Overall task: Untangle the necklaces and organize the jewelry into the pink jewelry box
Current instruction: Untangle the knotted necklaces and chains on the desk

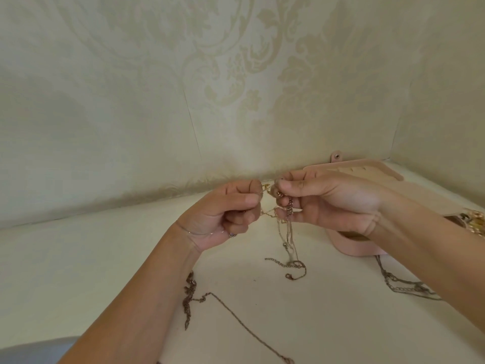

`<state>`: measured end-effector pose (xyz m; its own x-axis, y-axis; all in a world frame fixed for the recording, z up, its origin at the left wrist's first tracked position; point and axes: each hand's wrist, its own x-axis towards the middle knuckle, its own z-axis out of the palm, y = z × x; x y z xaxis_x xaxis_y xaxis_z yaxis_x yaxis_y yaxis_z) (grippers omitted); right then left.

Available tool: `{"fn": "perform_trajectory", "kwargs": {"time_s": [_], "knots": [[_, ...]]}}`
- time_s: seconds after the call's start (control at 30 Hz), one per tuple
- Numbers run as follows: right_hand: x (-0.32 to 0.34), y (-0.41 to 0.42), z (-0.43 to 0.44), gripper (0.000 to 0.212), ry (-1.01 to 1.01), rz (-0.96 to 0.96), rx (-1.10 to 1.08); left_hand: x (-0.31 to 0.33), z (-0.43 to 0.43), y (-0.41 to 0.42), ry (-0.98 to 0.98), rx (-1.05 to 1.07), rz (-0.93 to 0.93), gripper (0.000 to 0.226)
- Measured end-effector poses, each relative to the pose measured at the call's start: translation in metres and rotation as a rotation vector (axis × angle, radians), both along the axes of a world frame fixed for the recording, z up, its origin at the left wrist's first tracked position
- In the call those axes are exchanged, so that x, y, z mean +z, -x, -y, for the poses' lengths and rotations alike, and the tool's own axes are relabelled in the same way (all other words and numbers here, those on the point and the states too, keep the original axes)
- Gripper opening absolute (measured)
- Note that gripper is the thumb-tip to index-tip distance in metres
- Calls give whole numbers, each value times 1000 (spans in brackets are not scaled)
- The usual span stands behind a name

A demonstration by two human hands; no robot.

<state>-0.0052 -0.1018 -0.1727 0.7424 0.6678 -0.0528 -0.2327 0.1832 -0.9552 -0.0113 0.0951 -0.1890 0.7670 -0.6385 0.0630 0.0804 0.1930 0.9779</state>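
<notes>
A knot of thin gold and dark necklace chains [282, 214] hangs in the air between my hands, above the white tabletop. My left hand [225, 214] pinches one side of the tangle and my right hand [325, 198] pinches the other, with a thicker dark link chain between its fingers. Loose ends trail down to a curled chain [291, 266] lying on the table. The pink jewelry box [349, 248] stands open behind my right wrist, its lid [367, 169] leaning back toward the wall.
A dark chain [223, 303] stretches across the table near my left forearm. Another silver chain [404, 285] lies under my right forearm. Gold jewelry [476, 219] sits at the box's right edge. Patterned walls close the corner behind.
</notes>
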Motion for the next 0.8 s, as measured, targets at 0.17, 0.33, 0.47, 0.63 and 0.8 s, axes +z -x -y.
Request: {"fn": "perform_trajectory", "kwargs": {"time_s": [0.17,0.33,0.47,0.63,0.8], "knots": [[-1,3,-2,4,-13,-24,-6,1,-3,-2,-70,6,-13,25],[-1,4,-4,16,-98,-83,-33,1,-7,-3,-91,6,31,11],[-2,4,-4,12,-170,-143,-35,-2,-9,-8,-47,88,-57,12],[2,4,0,14,-176,-165,-25,-4,-11,-11,-46,102,-78,8],[3,6,-4,7,129,79,-113,-6,-18,-13,101,-80,-168,29]]}}
